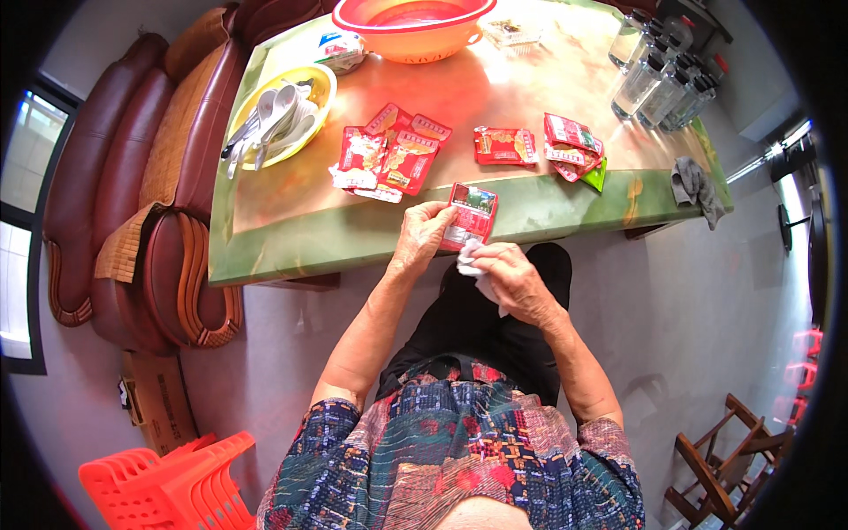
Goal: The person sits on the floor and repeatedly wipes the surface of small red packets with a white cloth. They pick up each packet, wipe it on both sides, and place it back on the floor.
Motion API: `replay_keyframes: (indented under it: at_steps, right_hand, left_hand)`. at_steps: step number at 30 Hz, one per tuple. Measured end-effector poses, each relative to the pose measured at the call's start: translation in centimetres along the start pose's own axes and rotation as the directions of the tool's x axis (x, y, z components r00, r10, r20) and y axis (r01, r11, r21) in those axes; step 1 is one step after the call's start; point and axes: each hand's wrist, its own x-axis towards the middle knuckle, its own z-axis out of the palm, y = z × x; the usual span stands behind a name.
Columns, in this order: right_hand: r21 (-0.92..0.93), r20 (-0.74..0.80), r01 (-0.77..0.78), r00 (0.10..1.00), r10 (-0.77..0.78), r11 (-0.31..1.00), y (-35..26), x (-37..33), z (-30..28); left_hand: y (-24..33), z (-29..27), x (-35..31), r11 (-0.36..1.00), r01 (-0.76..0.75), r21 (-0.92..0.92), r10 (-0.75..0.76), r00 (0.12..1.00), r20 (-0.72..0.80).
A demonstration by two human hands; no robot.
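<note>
Over the table's near edge, my left hand [424,233] pinches a small red packet [471,212] by its left side. My right hand [517,281] is closed on a crumpled white tissue [477,265], which touches or nearly touches the packet's lower end. Beyond my left hand lies a loose group of red packets [412,159], partly overlapping. A single red packet [504,147] lies flat to the right of that group. Farther right is a small pile of red packets [572,146] with a green packet [596,176] sticking out underneath.
A yellow bowl [329,99] of spoons and an orange-red basin [415,40] stand on the table [353,243]. Several clear bottles [658,84] are grouped at the far right, and a grey cloth [695,187] hangs over the edge. Red stools [168,486] are at lower left.
</note>
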Motion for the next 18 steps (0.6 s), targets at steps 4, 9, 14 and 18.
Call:
replay_keyframes:
  at_steps: [4,9,14,18]
  right_hand:
    - [-0.031,-0.329,-0.196,0.928,0.175,0.980,-0.1,1.8,-1.0]
    - [-0.448,-0.198,-0.039,0.979,-0.056,0.893,-0.1,3.3,3.2]
    - [-0.516,-0.225,-0.201,0.970,0.094,0.833,1.8,4.3,2.7]
    - [-0.566,-0.271,-0.248,0.957,0.107,0.786,3.0,4.8,2.2]
  left_hand:
    - [-0.4,-0.3,0.6,0.999,0.029,0.025,-0.029,0.999,0.017]
    - [0.6,0.4,-0.2,0.996,0.079,-0.032,-0.080,0.997,-0.011]
    - [1.6,0.6,-0.3,0.991,0.137,0.003,-0.137,0.991,-0.001]
    - [1.3,0.7,-0.2,0.992,0.128,-0.011,-0.129,0.992,-0.016]
